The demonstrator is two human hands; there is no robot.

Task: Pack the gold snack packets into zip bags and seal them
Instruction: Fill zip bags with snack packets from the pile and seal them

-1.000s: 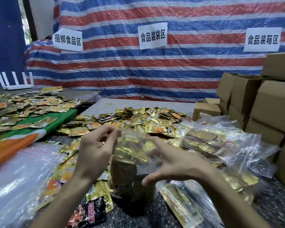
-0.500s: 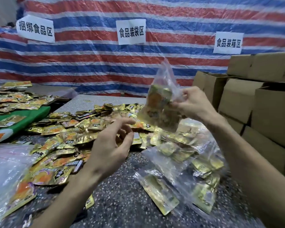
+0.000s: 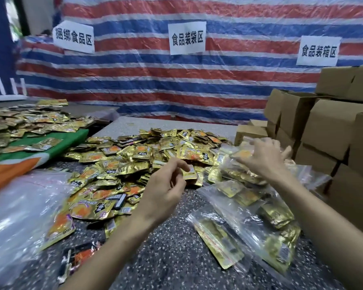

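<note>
Three white paper signs hang on one striped tarp point(image 3: 176, 84): the left sign point(image 3: 73, 36), the middle sign point(image 3: 187, 37) and the right sign point(image 3: 319, 50). Two bare hands show: the left hand point(image 3: 166, 189) and the right hand point(image 3: 264, 155). Gold snack packets lie in two heaps, the near heap point(image 3: 134, 160) and the far-left heap point(image 3: 29, 122), each far too many to count. Filled zip bags point(image 3: 249, 208) number at least four, overlapping. Cardboard boxes point(image 3: 327, 130) number roughly ten, though the stack runs out of view. There is one white router point(image 3: 6, 97) and one dark red packet point(image 3: 80, 256).
</note>
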